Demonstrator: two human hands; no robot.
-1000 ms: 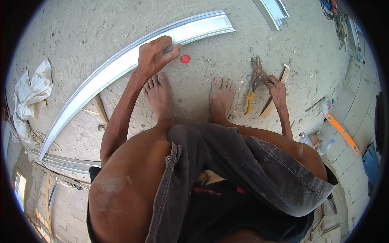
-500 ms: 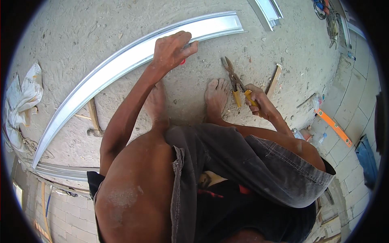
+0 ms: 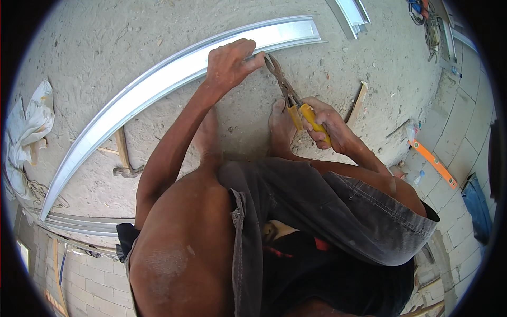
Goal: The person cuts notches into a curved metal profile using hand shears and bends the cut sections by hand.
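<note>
A long silver metal channel [image 3: 124,106] lies on the dusty floor, curving across the upper left of the picture. My left hand [image 3: 231,62] grips it near its right end, fingers curled over its edge. My right hand [image 3: 330,126] holds metal snips [image 3: 285,84] by their yellow handles, with the blades at the channel's near edge beside my left thumb. My bare feet [image 3: 281,119] rest on the floor below the channel, partly hidden by my arm and the tool.
Another channel piece [image 3: 346,16] lies at top right. A hammer [image 3: 125,170] and white sacking [image 3: 34,121] are at left, more profiles [image 3: 84,225] at lower left. A wood offcut [image 3: 357,101], orange level [image 3: 435,165], blue cloth [image 3: 478,211] and cables [image 3: 428,26] lie at right.
My right hand has lifted the snips up and leftward from beside my right foot to the channel's edge. My left hand has shifted rightward along the channel.
</note>
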